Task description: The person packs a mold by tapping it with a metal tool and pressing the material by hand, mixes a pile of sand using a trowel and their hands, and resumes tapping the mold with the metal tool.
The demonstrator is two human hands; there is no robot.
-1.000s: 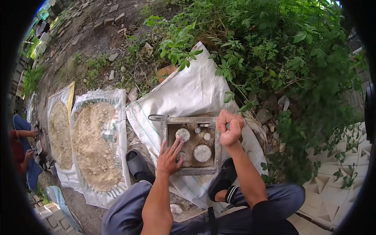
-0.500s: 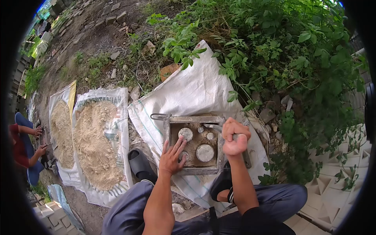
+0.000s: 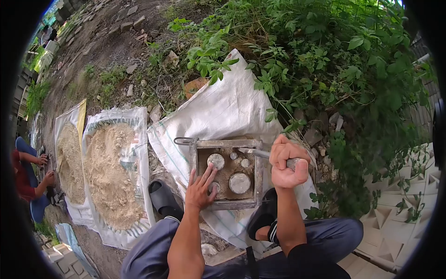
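A square frame (image 3: pixel 259 183), worn and grey, lies on a white woven sack (image 3: pixel 223 104) before me, with brown packed sand (image 3: pixel 226 176) inside. Several round grey discs sit in the sand, the largest disc (image 3: pixel 239 183) at lower right. My left hand (image 3: pixel 200 190) reaches over the left rail, fingers stretched out, fingertips at the upper-left disc (image 3: pixel 215 161); another disc is partly hidden beside that hand. In my right fist (image 3: pixel 289 162) is a grey rod-like tool (image 3: pixel 260 152). Its narrow end points left over the frame's upper right.
Left of my feet, two opened sacks hold pale sand (image 3: pixel 111 172). A metal loop (image 3: pixel 185 140) sticks out at the frame's upper-left corner. Leafy plants (image 3: pixel 316 56) grow at upper right, patterned blocks (image 3: pixel 390 223) lie at lower right, and another person's hands (image 3: pixel 44 160) show far left.
My right hand has shifted right and slightly down, showing more of the tool. My left hand stays at the discs. The whole view has moved slightly.
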